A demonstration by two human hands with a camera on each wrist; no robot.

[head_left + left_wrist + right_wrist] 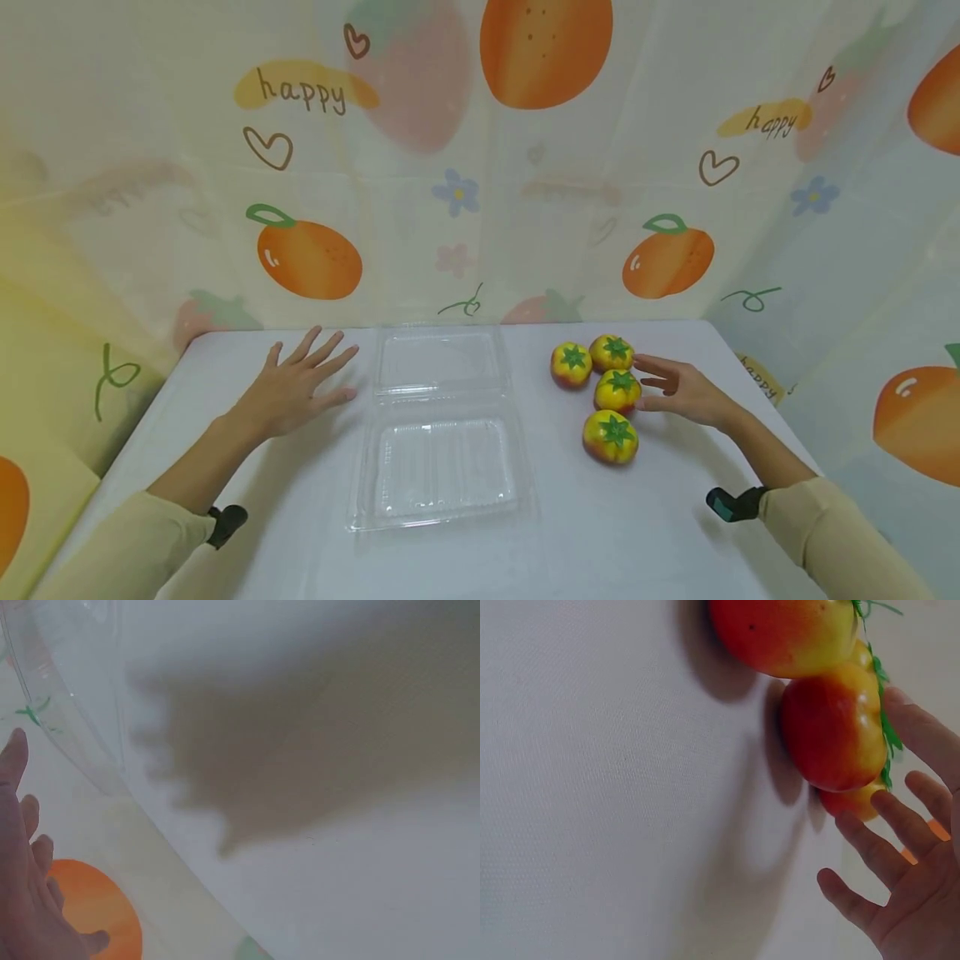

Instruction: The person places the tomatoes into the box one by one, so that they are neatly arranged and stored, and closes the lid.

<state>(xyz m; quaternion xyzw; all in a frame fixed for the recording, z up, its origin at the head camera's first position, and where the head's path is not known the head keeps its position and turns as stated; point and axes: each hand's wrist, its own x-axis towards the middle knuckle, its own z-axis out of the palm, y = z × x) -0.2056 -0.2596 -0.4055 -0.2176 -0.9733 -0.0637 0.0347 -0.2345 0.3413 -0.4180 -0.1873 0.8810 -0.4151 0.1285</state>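
Note:
Several yellow-and-red tomatoes with green star-shaped tops are grouped on the right of the table; the nearest tomato (611, 437) sits a little in front of the others. My right hand (686, 392) is beside the middle tomato (618, 392), fingertips right at its right side, with nothing held. In the right wrist view, its fingers spread close to a tomato (832, 727). A clear plastic clamshell box (442, 521) lies unfolded, lid to the back, at the table's middle. My left hand (296, 387) hovers left of it, fingers spread, holding nothing.
The white-covered table (585, 533) ends at the back against a fruit-print curtain (540, 250). More printed cloth hangs at both sides. In the left wrist view, the left hand's shadow (247, 757) falls on the table cover.

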